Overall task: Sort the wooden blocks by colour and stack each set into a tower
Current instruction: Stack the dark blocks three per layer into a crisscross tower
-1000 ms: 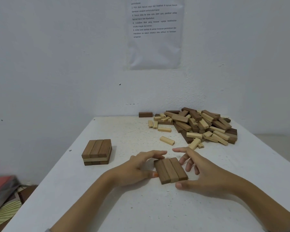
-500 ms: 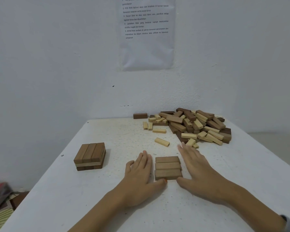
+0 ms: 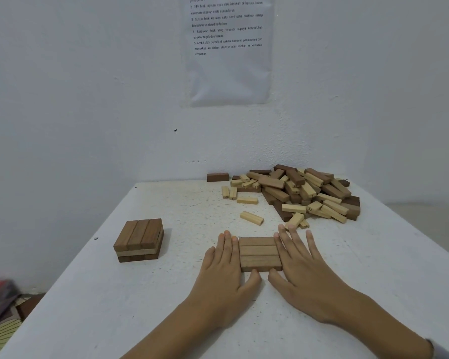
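Observation:
Three brown blocks [image 3: 259,253] lie side by side as one flat layer on the white table [image 3: 166,307], long sides running left to right. My left hand [image 3: 224,270] lies flat against the layer's left end, fingers straight, thumb at its near edge. My right hand [image 3: 300,265] presses flat against the right end in the same way. A short stack [image 3: 140,239] of brown layers with one pale layer between them stands to the left. A mixed pile of brown and pale blocks [image 3: 303,193] sits at the far right.
Loose pale blocks [image 3: 252,217] lie between the pile and my hands. One dark block [image 3: 217,176] stands alone at the table's far edge by the wall. A printed sheet [image 3: 228,47] hangs on the wall. The table's left edge drops to the floor.
The three-block layer was turned from slanting to lying crosswise. Both hands went from curled round it to flat against its two ends, thumbs closing in at the near edge.

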Demonstrator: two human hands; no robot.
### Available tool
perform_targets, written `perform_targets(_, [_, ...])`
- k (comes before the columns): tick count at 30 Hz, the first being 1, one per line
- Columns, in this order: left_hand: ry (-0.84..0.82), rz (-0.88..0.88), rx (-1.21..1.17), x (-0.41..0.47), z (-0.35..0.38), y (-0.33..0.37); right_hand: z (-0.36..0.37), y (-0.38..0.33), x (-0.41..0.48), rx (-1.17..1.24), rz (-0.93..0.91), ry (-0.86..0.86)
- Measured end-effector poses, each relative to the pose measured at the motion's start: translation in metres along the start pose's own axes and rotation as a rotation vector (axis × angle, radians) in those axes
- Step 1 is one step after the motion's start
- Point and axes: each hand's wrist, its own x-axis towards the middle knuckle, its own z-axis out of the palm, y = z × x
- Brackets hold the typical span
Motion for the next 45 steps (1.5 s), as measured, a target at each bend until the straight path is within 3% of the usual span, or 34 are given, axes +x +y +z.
perform_targets(9, [0.015,-0.012,-0.005,-0.001,0.001,0.004,0.003,-0.001,0.002,-0.001,0.009,-0.004])
perform_targets(14, [-0.089,-0.021,-0.012,0.002,-0.006,-0.001,-0.007,0.006,0.000,0.002,0.003,-0.073])
perform_targets(19, [-0.138,-0.008,-0.197,0.002,-0.024,-0.013,-0.016,0.024,0.003,0.269,-0.042,0.043])
perform_targets(22, [-0.012,0.038,-0.300,0.005,-0.028,-0.020,-0.020,0.026,0.002,0.504,-0.107,0.148])
perform_targets(25, [0.093,0.177,-0.393,0.007,-0.029,-0.026,-0.021,0.024,-0.002,0.627,-0.174,0.141])
perform_targets(29, [0.119,0.296,-0.414,0.008,-0.026,-0.033,-0.016,0.028,0.002,0.603,-0.222,0.140])
perform_targets(45, [0.161,0.323,-0.366,0.019,-0.019,-0.043,-0.006,0.035,0.015,0.520,-0.295,0.256])
